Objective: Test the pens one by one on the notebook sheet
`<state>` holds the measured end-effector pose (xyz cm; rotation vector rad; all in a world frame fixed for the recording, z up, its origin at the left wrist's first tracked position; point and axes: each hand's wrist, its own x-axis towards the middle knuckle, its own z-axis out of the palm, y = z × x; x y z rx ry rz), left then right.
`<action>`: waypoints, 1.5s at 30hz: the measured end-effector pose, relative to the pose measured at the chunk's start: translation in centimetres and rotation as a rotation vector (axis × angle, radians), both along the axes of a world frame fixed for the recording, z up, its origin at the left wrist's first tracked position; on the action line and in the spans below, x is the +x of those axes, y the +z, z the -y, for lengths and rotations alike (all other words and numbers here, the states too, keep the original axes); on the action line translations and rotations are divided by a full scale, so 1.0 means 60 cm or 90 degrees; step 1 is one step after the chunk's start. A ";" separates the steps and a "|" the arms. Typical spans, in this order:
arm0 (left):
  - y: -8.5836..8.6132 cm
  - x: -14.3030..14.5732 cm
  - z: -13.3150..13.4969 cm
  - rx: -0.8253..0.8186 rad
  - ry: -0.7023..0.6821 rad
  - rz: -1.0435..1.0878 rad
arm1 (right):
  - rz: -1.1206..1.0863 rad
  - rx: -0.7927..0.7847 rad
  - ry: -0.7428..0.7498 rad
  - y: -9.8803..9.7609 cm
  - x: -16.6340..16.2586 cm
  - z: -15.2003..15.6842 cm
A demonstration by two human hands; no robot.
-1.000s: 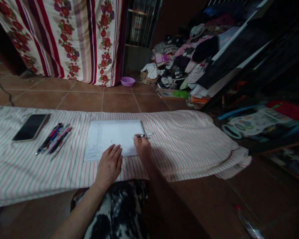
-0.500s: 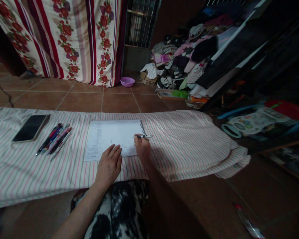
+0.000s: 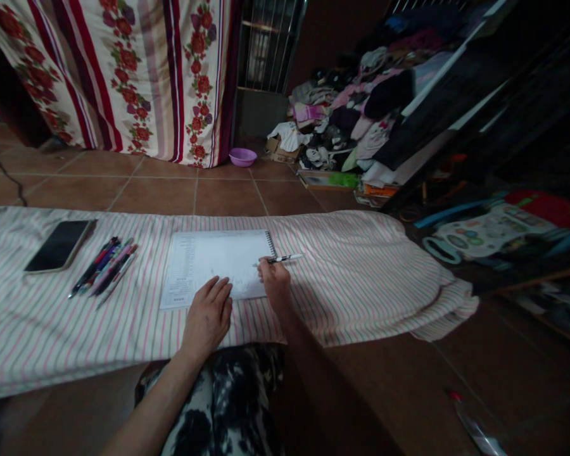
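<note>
A spiral notebook [image 3: 209, 259] lies open on a pink-striped cloth [image 3: 351, 278] spread over the floor. My left hand [image 3: 208, 316] rests flat on the notebook's near edge, fingers stretched out. My right hand [image 3: 275, 282] is closed on a pen [image 3: 281, 258], whose tip touches the right side of the page near the spiral binding.
Several pens [image 3: 105, 265] and a dark phone [image 3: 59, 246] lie on the cloth at the left. A floral curtain [image 3: 123, 76] hangs behind, with a purple bowl [image 3: 242, 156] on the tiles. A clothes pile [image 3: 356, 120] and toys [image 3: 484, 231] crowd the right.
My right hand has shifted slightly to the right with the pen, which now points further right. My left hand has stayed in place.
</note>
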<state>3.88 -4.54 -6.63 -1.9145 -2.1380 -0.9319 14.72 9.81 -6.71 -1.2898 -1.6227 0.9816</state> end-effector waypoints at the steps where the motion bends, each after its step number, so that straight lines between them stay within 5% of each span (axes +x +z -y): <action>1: 0.000 0.000 0.000 0.000 0.000 0.001 | -0.039 -0.026 0.004 0.001 0.001 -0.002; 8: -0.004 -0.001 0.001 0.006 -0.002 0.003 | -0.257 -0.140 -0.002 0.009 0.008 -0.016; 16: 0.001 0.001 0.001 -0.003 0.003 -0.012 | -0.305 -0.160 0.013 0.013 0.010 -0.013; 30: 0.000 0.001 0.000 0.022 -0.007 -0.041 | -0.130 -0.102 0.104 -0.001 0.021 -0.020; 45: 0.001 0.004 0.000 0.008 0.006 -0.058 | 0.126 0.062 0.060 -0.007 0.024 -0.026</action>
